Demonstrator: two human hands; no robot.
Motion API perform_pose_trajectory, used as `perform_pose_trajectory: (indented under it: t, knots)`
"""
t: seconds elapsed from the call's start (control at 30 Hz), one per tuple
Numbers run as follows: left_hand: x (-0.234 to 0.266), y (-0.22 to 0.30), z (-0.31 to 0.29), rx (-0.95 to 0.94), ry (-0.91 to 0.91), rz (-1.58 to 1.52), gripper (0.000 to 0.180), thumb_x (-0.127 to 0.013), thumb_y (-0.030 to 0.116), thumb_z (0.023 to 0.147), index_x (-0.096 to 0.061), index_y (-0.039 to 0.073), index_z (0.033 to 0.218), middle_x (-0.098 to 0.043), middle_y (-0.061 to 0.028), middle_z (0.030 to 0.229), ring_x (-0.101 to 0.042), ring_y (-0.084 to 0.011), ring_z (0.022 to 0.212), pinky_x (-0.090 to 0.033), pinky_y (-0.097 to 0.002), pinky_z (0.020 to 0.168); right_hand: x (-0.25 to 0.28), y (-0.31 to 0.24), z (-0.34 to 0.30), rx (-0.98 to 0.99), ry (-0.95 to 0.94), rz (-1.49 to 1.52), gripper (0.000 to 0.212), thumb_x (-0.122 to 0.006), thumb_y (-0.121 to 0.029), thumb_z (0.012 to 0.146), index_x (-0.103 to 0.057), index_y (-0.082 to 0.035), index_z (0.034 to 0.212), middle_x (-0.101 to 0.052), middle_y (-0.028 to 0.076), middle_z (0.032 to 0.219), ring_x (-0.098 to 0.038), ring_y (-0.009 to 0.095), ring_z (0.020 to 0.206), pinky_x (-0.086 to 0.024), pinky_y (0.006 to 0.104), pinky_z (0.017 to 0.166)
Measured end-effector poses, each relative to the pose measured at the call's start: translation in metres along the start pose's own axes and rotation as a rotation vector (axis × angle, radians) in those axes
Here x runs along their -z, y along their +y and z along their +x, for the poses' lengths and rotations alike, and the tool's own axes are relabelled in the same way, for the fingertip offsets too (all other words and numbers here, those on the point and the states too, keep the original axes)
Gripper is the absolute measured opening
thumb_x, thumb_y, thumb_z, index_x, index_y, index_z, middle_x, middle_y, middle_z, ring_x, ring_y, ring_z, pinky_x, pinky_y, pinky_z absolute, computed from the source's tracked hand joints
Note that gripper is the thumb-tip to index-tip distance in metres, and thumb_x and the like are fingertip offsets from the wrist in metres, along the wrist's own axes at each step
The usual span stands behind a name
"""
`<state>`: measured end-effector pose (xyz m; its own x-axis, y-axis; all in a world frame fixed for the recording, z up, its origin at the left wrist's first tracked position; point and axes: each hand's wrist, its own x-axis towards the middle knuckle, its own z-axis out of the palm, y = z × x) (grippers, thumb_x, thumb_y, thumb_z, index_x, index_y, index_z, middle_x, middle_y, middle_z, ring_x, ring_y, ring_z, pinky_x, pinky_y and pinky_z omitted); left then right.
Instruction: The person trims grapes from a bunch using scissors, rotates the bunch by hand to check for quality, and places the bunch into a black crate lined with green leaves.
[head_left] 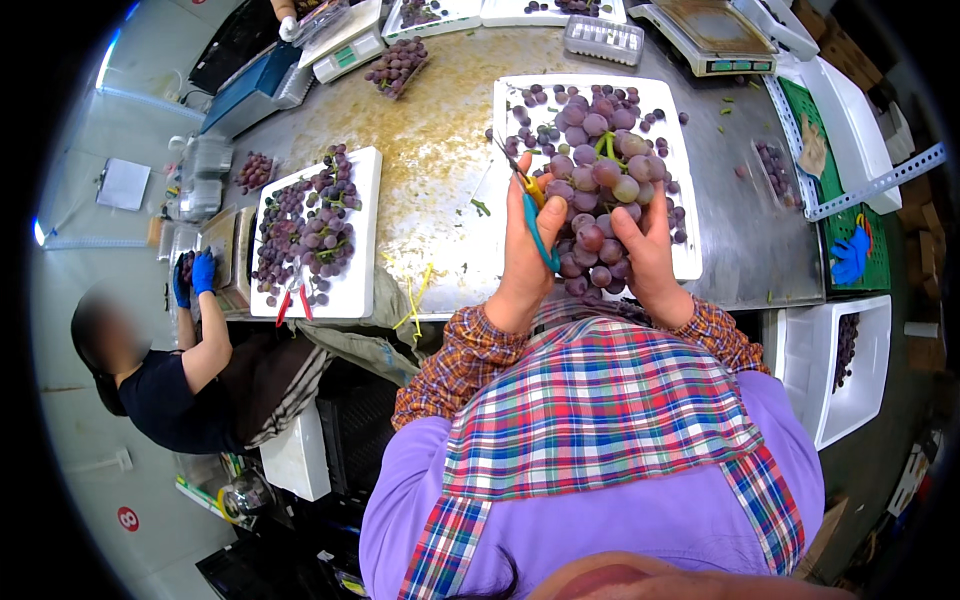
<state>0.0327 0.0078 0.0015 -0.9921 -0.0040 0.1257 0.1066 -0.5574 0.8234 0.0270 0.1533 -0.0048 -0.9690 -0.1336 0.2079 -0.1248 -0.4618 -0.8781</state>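
Observation:
A large bunch of purple and greenish grapes (590, 182) with a green stem is held up between my two hands. My left hand (522, 245) is closed around a pair of scissors (533, 222) with teal and yellow handles, their thin blades pointing up and left. Its fingers also touch the left side of the bunch. On the right side my right hand (655, 255) grips the same bunch, thumb in front and fingers partly hidden behind the fruit. Beneath is a white foam tray (655, 92) with loose grapes scattered over it.
Left, another white tray (362, 190) bears grape bunches and red-handled scissors (295, 300); a co-worker (190, 370) in blue gloves handles grapes there. Clear plastic boxes (603, 42) and scales (705, 40) stand around the metal table (440, 130). A white bin (860, 400) sits at right.

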Motion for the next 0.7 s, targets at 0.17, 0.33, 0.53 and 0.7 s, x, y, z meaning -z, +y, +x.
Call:
perform_pose_trajectory:
  t: [0.17,0.33,0.53,0.7]
  knots:
    - [0.009,-0.002,0.008,0.034,-0.063,-0.235,0.079,-0.061,0.033,0.09,-0.012,0.011,0.148,-0.039,-0.0182,0.138,-0.046,-0.0307,0.126,-0.041,-0.0439,0.103,-0.009,-0.014,0.003,0.152,-0.079,-0.409,0.093,-0.07,-0.018,0.083,-0.008,-0.003,0.15,-0.03,0.017,0.147,-0.034,0.025,0.135,-0.029,0.0348,0.109]
    - [0.023,-0.002,0.017,0.261,-0.067,-0.445,0.062,-0.04,0.049,0.094,-0.035,0.01,0.143,-0.043,-0.016,0.141,-0.048,-0.0344,0.125,-0.042,-0.0491,0.104,-0.018,-0.045,0.0,0.19,-0.25,-0.825,0.096,-0.073,-0.026,0.077,-0.013,-0.006,0.15,-0.022,0.028,0.149,-0.024,0.041,0.139,-0.025,0.0425,0.112]
    - [0.031,-0.004,0.012,0.374,-0.182,-0.695,0.063,-0.039,0.048,0.096,-0.032,0.007,0.143,-0.043,-0.015,0.141,-0.053,-0.0327,0.12,-0.046,-0.049,0.099,-0.023,-0.07,-0.006,0.117,-0.326,-0.685,0.091,-0.071,-0.023,0.079,-0.016,-0.008,0.15,-0.026,0.026,0.147,-0.031,0.038,0.136,-0.034,0.0426,0.107]
    - [0.035,-0.006,0.006,0.359,-0.327,-0.793,0.063,-0.039,0.048,0.095,-0.032,0.007,0.143,-0.044,-0.0148,0.14,-0.053,-0.0322,0.119,-0.046,-0.0488,0.098,-0.021,-0.071,-0.006,0.163,-0.307,-0.602,0.079,-0.07,-0.016,0.081,-0.028,-0.011,0.147,-0.034,0.02,0.143,-0.044,0.031,0.126,-0.047,0.0398,0.096]
